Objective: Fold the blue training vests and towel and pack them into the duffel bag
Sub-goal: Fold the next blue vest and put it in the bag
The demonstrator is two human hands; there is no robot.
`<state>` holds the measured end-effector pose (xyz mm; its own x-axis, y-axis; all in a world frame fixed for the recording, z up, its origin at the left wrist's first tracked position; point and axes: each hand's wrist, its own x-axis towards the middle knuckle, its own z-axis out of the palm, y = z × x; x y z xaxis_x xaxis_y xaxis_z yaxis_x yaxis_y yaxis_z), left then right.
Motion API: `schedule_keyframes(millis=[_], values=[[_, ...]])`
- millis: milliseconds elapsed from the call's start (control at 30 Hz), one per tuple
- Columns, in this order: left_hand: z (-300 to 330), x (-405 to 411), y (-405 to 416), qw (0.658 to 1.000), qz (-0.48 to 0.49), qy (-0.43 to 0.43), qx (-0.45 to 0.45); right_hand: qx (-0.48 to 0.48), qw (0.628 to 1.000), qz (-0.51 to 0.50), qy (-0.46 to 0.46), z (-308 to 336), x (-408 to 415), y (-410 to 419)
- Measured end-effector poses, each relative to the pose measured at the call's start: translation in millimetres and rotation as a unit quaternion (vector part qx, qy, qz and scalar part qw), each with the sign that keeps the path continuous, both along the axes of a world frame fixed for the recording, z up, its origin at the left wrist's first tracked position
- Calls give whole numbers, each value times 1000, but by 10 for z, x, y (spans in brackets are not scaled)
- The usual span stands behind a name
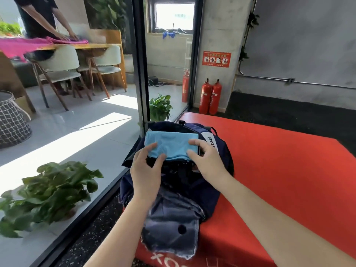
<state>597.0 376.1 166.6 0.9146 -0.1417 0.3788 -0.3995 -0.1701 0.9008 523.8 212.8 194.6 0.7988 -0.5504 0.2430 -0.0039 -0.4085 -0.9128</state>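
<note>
Head view: both hands held a folded blue cloth (169,146) over the bag (212,182) mouth, left hand (147,166) pinching its near-left edge, right hand (207,160) curled at its right end. Its long axis ran hand to hand, folded edge nearest. Released unevenly, it could unfold or snag on the rim.
</note>
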Motion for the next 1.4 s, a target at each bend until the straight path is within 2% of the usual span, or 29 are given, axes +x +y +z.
schedule_keyframes(millis=[167, 367, 467, 600, 800, 1000, 1267, 1400], values=[[-2, 330, -138, 1000, 20, 10, 12, -8, 1000, -15, 18, 21, 417, -30], [58, 712, -340, 997, -22, 43, 60, -11, 997, -53, 48, -51, 750, -161], [29, 860, -463, 992, -53, 69, 88, -37, 992, -66, 102, -108, 780, -263], [-37, 991, -654, 990, -79, 76, 92, -97, 983, -104, 119, -202, 803, -346], [-71, 1067, -835, 993, -50, 18, 109, -150, 974, -111, 126, -246, 804, -425], [-424, 1277, -888, 958, -86, 106, 252, -88, 961, -39, 259, -278, 771, -531], [-256, 1108, -736, 971, -91, 111, 190, -106, 970, -35, 218, -158, 608, -420], [-168, 919, -606, 978, -83, 67, 182, -139, 971, -16, 193, -120, 452, -256]])
